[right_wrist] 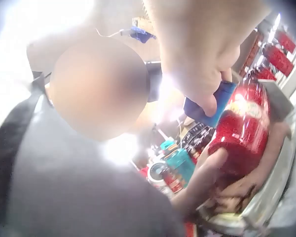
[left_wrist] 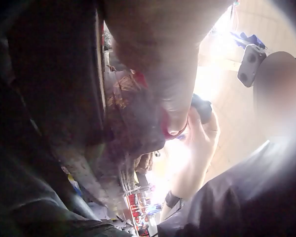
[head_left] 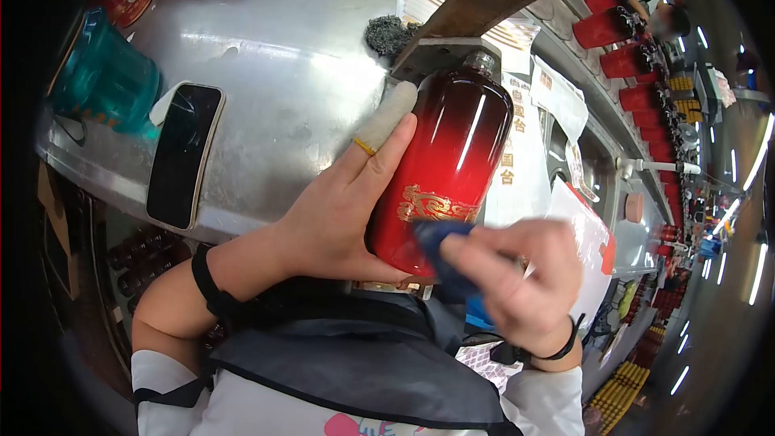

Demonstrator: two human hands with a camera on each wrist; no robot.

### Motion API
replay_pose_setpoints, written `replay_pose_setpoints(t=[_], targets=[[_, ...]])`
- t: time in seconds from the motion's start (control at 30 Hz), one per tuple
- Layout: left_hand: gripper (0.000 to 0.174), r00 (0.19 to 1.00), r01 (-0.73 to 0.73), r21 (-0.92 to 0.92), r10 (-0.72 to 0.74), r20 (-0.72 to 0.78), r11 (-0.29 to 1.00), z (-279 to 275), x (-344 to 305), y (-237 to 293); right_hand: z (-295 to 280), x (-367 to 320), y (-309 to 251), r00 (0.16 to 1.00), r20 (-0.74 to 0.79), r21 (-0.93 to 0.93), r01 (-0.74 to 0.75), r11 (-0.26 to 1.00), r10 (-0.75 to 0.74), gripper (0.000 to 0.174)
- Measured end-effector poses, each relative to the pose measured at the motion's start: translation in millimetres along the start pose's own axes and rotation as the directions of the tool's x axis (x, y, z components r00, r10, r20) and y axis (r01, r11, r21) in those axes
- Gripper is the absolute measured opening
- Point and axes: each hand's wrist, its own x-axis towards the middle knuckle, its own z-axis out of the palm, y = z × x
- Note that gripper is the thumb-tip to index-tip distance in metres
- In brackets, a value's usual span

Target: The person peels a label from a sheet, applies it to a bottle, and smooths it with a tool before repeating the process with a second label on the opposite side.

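A bottle [head_left: 452, 153], black at the neck and fading to red with a gold emblem low on its side, lies tilted with its neck toward a metal bracket [head_left: 432, 56]. My left hand [head_left: 335, 210] grips it from the left, thumb at its base, one finger wrapped in white with a yellow band. A dark blue cloth [head_left: 444, 254] is pinched in my right hand [head_left: 525, 274], held at the lower part of the bottle; the hand is blurred. The right wrist view shows the blue cloth [right_wrist: 212, 106] beside the red bottle [right_wrist: 244, 123].
On the metal table [head_left: 266, 56] lie a black phone [head_left: 186, 153] and a teal jug [head_left: 109, 77]. Dark scouring mesh [head_left: 389, 35] sits near the bracket. Printed white sheets [head_left: 508, 161] are to the right of the bottle, and a row of red bottles [head_left: 626, 60] stands beyond.
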Motion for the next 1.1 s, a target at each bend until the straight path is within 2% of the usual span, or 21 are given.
replay_pose_setpoints(t=[0.03,0.13,0.2,0.3,0.4,0.43,0.5,0.6,0.7,0.8,0.83,0.9,0.93,0.97,1.07,1.1], targets=[[0.131,1.0,-0.003,0.002,0.003,-0.006,1.0,-0.1,0.4,1.4,-4.6,3.2,5.1,0.999,-0.02,-0.094,-0.037,0.995,0.036,0.043],[0.131,1.0,-0.004,0.006,0.004,-0.014,1.0,-0.6,0.8,-0.1,-0.7,3.7,1.7,1.0,-0.004,-0.065,0.014,0.998,-0.014,0.042],[0.131,1.0,-0.005,0.007,0.005,-0.008,1.0,-2.0,0.4,-1.0,0.1,3.9,2.9,0.999,0.005,0.022,0.032,0.999,-0.032,0.042],[0.131,1.0,0.003,0.01,-0.003,0.001,1.0,-4.6,1.4,0.7,1.8,1.9,4.1,0.997,-0.042,-0.031,0.056,0.998,-0.057,0.043],[0.131,0.999,0.027,-0.005,-0.027,0.029,1.0,-6.4,0.0,0.5,2.3,0.9,5.3,0.998,-0.055,0.044,0.024,0.999,-0.021,0.042],[0.131,0.999,0.032,-0.002,-0.032,0.03,0.999,-7.2,0.2,1.7,-1.0,-0.3,10.8,0.999,-0.052,-0.021,-0.017,1.0,0.016,0.041],[0.131,0.999,0.036,0.002,-0.036,0.028,0.999,-7.4,0.2,2.1,0.2,-0.7,4.5,0.999,-0.035,0.013,0.023,1.0,-0.023,0.042],[0.132,0.999,0.028,0.044,-0.029,0.038,0.999,-7.9,0.0,0.3,-0.3,-1.4,6.4,0.999,-0.037,0.049,-0.014,0.999,0.015,0.042],[0.133,1.0,0.011,0.073,-0.012,0.014,0.997,-6.6,-0.4,0.2,-3.1,-2.5,5.5,0.999,-0.025,0.005,-0.022,1.0,0.022,0.043],[0.142,0.992,0.103,-0.013,-0.102,0.073,0.995,-4.9,-3.0,-2.9,0.1,-3.2,5.6,0.999,-0.04,0.054,0.014,0.998,-0.012,0.043],[0.141,0.991,0.112,-0.02,-0.11,0.072,0.994,-3.8,-3.2,-2.9,0.7,-6.5,11.3,0.997,-0.082,-0.039,-0.015,0.999,0.011,0.043],[0.141,0.99,0.124,-0.023,-0.122,0.065,0.992,-3.3,-3.3,-5.0,5.1,-9.4,3.5,0.997,-0.057,-0.001,0.049,0.999,-0.049,0.042],[0.137,0.996,0.069,0.027,-0.071,0.048,0.997,-2.8,-3.0,-7.0,6.6,-9.9,-2.7,0.996,-0.018,0.078,0.089,0.993,-0.088,0.039],[0.133,0.999,0.012,0.08,-0.015,0.035,0.997,-2.9,-2.7,-8.5,9.6,-10.4,-7.5,0.988,-0.002,0.079,0.156,0.985,-0.156,0.038],[0.133,0.992,0.084,0.052,-0.088,0.087,0.995,-2.0,-3.5,-9.1,-5.7,-9.4,-10.8,0.993,0.012,0.136,0.117,0.984,-0.12,0.039],[0.133,0.992,0.087,0.052,-0.091,0.086,0.995,-2.3,-2.4,-7.5,-14.0,-10.8,-9.5,0.998,0.03,0.106,0.051,0.993,-0.054,0.039]])
